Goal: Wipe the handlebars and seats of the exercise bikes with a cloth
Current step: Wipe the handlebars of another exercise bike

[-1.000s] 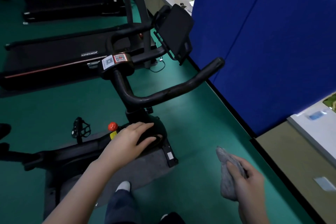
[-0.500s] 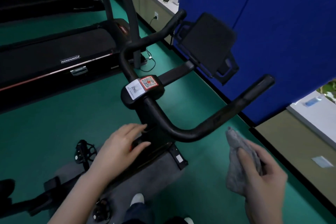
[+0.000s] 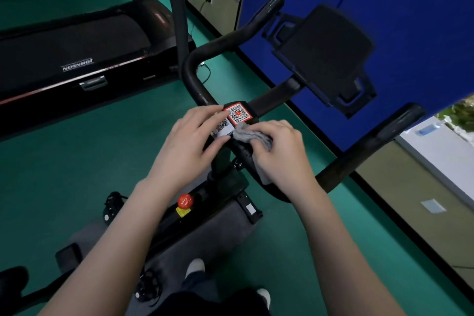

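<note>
The exercise bike's black handlebar (image 3: pixel 359 151) curves in a wide U in front of me, with a black tablet holder (image 3: pixel 325 56) above its middle. QR stickers (image 3: pixel 237 114) cover the centre clamp. My right hand (image 3: pixel 279 156) grips a grey cloth (image 3: pixel 250 134) and presses it on the bar just right of the clamp. My left hand (image 3: pixel 189 143) rests with straight fingers on the left side of the clamp, touching the stickers. The bike's seat is out of view.
A black treadmill (image 3: pixel 77 59) stands at the left on the green floor. Blue partition panels (image 3: pixel 384 7) rise close behind the handlebar. A red knob (image 3: pixel 185 200) sits on the bike frame below my hands. A low cabinet with a white top (image 3: pixel 441 151) is at the right.
Both hands rose to the handlebar centre. The left hand left the frame below and now rests on the clamp. The right hand brought the cloth from beside the bike onto the bar.
</note>
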Action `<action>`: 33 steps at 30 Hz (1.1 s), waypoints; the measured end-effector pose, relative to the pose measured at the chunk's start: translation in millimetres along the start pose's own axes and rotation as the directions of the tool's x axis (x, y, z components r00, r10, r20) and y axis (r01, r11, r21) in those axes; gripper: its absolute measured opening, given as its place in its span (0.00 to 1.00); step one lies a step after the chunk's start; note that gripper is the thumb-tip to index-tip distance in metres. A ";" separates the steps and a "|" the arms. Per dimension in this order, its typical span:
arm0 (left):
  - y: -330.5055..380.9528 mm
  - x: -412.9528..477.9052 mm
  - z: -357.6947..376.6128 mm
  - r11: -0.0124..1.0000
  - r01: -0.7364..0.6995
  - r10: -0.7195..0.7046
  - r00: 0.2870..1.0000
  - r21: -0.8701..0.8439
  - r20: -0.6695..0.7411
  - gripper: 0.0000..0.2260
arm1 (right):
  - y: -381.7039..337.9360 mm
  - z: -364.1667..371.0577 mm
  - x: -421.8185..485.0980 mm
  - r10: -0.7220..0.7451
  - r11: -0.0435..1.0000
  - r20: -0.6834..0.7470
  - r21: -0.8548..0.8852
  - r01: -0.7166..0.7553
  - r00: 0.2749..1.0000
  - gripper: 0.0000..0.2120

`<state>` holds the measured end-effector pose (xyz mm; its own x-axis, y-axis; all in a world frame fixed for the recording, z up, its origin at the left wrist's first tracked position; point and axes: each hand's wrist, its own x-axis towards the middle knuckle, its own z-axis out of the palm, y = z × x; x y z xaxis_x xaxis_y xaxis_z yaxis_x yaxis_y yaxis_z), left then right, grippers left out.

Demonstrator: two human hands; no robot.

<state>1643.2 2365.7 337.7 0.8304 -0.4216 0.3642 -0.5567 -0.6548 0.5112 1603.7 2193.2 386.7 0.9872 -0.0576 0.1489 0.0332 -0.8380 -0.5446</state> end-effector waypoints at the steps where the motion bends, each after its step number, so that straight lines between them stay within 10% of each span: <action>1: -0.8 2.4 2.7 1.000 0.005 -0.005 1.000 -0.004 0.002 0.21 | 0.3 4.2 1.9 0.000 0.999 0.024 -0.037 0.001 1.000 0.13; 10: -7.7 4.4 16.8 0.988 0.028 -0.041 0.996 -0.150 -0.084 0.17 | 25.2 -23.2 -24.9 -0.012 0.995 0.184 -0.091 0.030 0.983 0.14; 15: -4.0 5.6 14.5 0.983 0.038 -0.056 0.994 -0.182 -0.094 0.16 | 13.8 -12.8 -16.3 -0.176 0.982 0.023 -0.065 0.177 0.984 0.14; 23: -1.0 6.7 11.3 0.986 0.074 -0.084 0.994 -0.149 -0.067 0.17 | 19.0 -20.2 -7.3 -0.369 0.885 0.419 -0.114 0.451 0.830 0.15; 27: 0.8 4.6 12.9 0.981 0.105 -0.118 0.991 -0.162 -0.069 0.17 | 33.8 -39.8 -12.0 -0.348 0.923 0.510 0.038 0.384 0.787 0.17; 33: 2.4 3.3 15.6 0.974 0.124 -0.141 0.987 -0.188 -0.081 0.17 | 51.1 -43.7 -3.3 -0.035 0.978 0.164 0.207 0.000 0.986 0.10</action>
<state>1644.9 2353.0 328.0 0.8960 -0.2728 0.3503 -0.4438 -0.5727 0.6893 1595.3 2126.8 394.4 0.9977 0.0610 0.0306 0.0648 -0.7077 -0.7035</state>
